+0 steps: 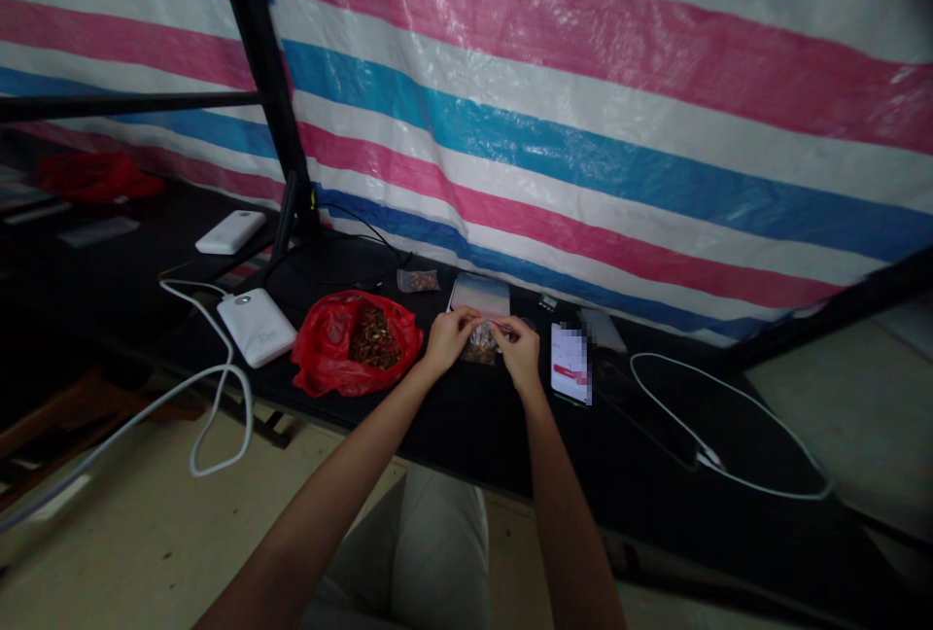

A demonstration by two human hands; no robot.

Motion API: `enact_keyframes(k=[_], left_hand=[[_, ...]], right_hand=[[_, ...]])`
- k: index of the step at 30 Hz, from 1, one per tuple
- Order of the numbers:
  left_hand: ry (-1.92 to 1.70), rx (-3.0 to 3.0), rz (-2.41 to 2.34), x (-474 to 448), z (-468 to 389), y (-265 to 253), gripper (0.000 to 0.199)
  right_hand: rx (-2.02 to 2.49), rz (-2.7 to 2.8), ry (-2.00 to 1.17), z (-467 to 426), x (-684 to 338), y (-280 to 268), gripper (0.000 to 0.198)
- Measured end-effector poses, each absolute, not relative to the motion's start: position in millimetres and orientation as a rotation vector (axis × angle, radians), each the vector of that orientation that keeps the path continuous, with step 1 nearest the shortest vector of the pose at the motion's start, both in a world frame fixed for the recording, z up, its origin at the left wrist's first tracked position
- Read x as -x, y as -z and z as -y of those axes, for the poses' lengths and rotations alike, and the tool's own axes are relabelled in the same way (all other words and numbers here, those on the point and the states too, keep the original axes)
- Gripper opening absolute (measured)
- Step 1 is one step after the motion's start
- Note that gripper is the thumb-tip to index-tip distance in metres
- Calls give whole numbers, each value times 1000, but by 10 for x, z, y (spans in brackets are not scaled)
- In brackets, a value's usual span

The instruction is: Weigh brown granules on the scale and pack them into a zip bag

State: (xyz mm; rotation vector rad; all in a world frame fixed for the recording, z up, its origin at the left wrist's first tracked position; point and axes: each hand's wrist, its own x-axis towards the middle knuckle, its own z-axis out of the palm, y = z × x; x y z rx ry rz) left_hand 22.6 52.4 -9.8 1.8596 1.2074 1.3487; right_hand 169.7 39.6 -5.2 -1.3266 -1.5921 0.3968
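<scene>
Both hands meet over a small clear bag (482,343) on the dark bench (466,416) — left hand (448,338) and right hand (519,350) pinching its top edge from opposite ends, long axis running between them, fingers pressed together.

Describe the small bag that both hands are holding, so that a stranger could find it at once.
On the black table below the striped tarp, look between the red bag of brown pieces and the lit phone. The small clear bag sits there, pinched by the left hand and right hand. A second clear bag lies untouched farther back.
</scene>
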Motion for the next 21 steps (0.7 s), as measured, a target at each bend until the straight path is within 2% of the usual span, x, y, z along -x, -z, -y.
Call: enact_keyframes(k=[11, 21], left_hand=[[-1323, -1870, -1267, -225, -494, 54, 19], [-1456, -1614, -1185, -209, -543, 76, 21]], right_hand=[[1298, 1591, -385, -391, -1681, 51, 17], [1278, 1440, -512, -438, -1731, 82, 28]])
